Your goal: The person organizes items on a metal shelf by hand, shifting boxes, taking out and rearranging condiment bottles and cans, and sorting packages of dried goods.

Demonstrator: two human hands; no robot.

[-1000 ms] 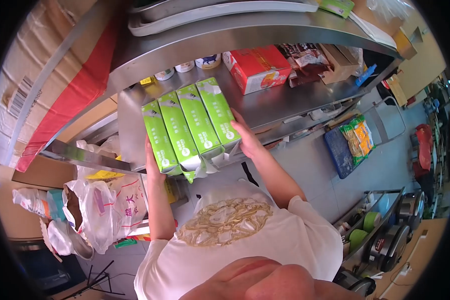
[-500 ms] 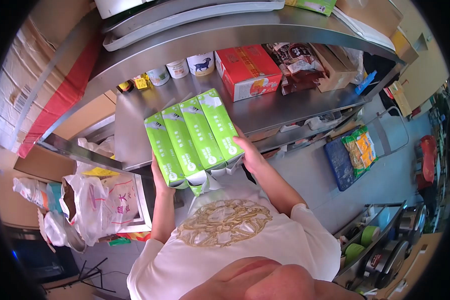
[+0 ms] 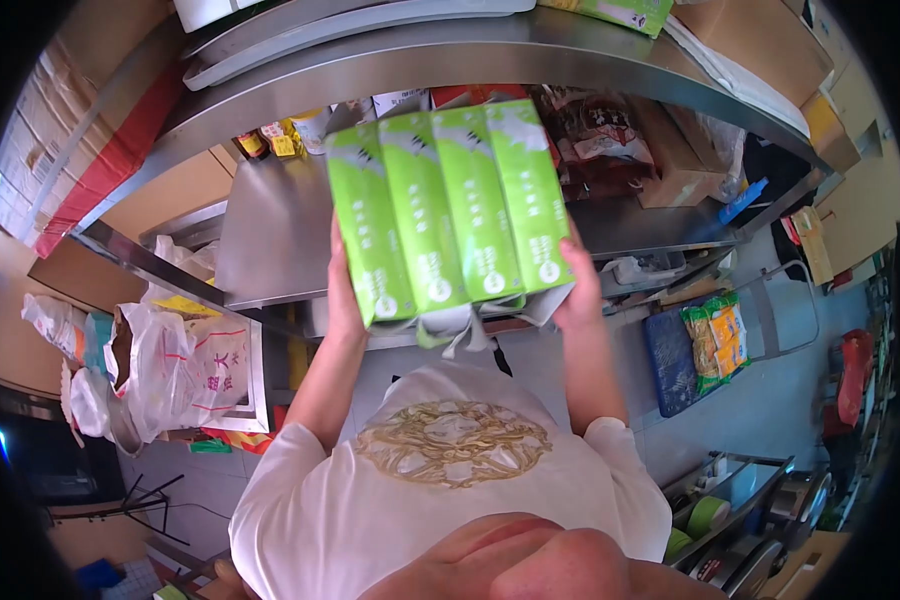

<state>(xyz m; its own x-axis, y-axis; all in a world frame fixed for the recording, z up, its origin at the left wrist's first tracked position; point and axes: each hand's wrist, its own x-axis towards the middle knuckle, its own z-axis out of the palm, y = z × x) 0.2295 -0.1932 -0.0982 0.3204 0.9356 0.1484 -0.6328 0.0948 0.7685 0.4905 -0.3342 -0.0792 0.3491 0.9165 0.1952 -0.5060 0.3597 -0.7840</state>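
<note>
A pack of several green boxes (image 3: 450,215), side by side with torn wrapping hanging at the near edge, is raised in front of the steel shelf (image 3: 270,230). My left hand (image 3: 345,285) grips its left side, and my right hand (image 3: 578,285) grips the right side near the lower corner. Most of the fingers are hidden behind or beneath the pack. The pack covers much of a red box (image 3: 470,95) and part of the cans behind it.
Dark red packages (image 3: 605,140) and a cardboard box (image 3: 670,165) stand on the shelf's right part. Above runs an upper shelf edge (image 3: 470,65). Plastic bags (image 3: 180,360) lie at the left. A blue stool-like object (image 3: 670,365) bears a yellow-green packet (image 3: 718,340).
Both hands have lifted the pack up and to the right, closer to the shelf. It is turned straighter and now hides most of the red box.
</note>
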